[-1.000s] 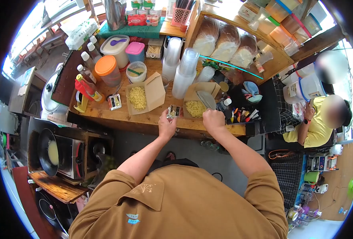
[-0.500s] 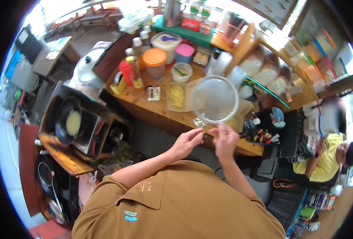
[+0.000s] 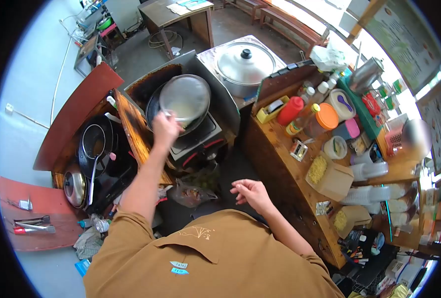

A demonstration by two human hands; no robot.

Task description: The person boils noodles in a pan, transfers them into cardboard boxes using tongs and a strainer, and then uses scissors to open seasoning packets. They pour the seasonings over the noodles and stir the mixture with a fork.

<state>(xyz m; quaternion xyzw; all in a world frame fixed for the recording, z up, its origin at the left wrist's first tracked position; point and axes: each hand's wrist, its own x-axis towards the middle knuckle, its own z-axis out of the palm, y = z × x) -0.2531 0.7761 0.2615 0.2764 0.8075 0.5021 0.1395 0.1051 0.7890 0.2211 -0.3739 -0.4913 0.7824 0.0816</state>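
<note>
The left hand [image 3: 166, 130] has its fingers closed around the near end of the sieve [image 3: 184, 94], a round, see-through disc that hangs over the pan [image 3: 153, 107] on the stove [image 3: 199, 144]. Blur hides whether the disc touches the pan's rim. The right hand [image 3: 253, 194] is relaxed, fingers half curled, with nothing visible in it, between the stove and the bench [image 3: 275, 154].

A firm grip and a steady wrist would likely serve best here, with the disc level and centred over the pan. The knuckles are close to the pan's near edge, which may be hot, so a little more height looks wise. The disc covers much of the pan and makes its contents hard to read.

A metal guard [image 3: 219, 83] stands close behind the pan and limits reach on the far side; beyond it is the big pot [image 3: 244, 67], lid on. Left of the stove, a plank [image 3: 132, 133] runs near the forearm and could catch an elbow. A plastic bag [image 3: 193, 194] sits below the stove's front. The bench carries the red bottle [image 3: 290, 110] and two noodle boxes [image 3: 336, 177], well apart from the sieve.
</note>
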